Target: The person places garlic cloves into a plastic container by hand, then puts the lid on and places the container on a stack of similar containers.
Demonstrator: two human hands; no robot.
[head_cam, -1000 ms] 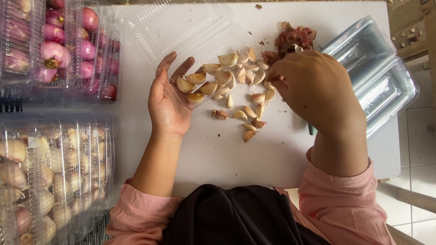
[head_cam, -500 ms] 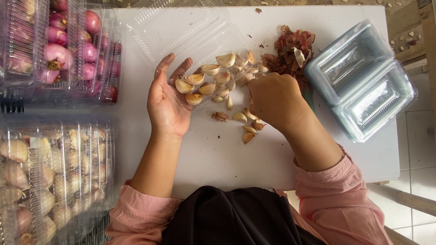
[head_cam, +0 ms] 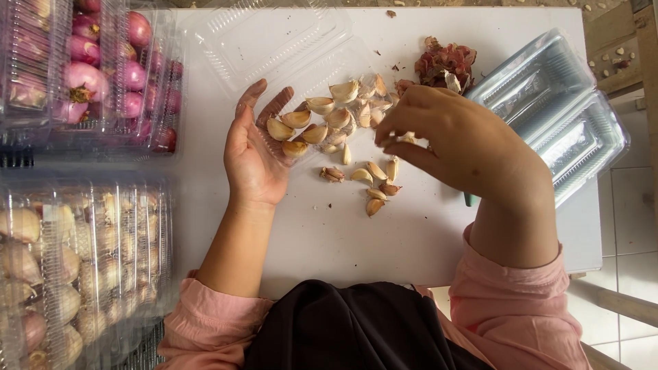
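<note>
Head view, looking straight down at a white table (head_cam: pixel 322 240): a person in pink sleeves sorts garlic cloves (head_cam: pixel 329 120) into an open clear plastic clamshell container (head_cam: pixel 274 41). The left hand (head_cam: pixel 257 154) lies palm up and relaxed, fingers spread against the near edge of the container, several cloves resting on or beside its fingertips; it grips nothing. The right hand (head_cam: pixel 459 140) hovers over the pile with fingers curled, pinching what looks like a single clove between thumb and forefinger, though the grasp is partly hidden.

Done well, the work in hand likely calls for lifting one clove at a time, keeping the left hand steady as a guard at the container's edge so nothing rolls off, and leaving loose skins out.

The cloves are cream to pale tan, some with purplish papery skin, heaped at the container's near edge and scattered on the table just below it. A heap of reddish peelings (head_cam: pixel 445 62) sits beyond the right hand. Stacked empty containers (head_cam: pixel 555 103) lie to the right; packed boxes of shallots (head_cam: pixel 89 68) and garlic (head_cam: pixel 75 260) stand at the left.
</note>
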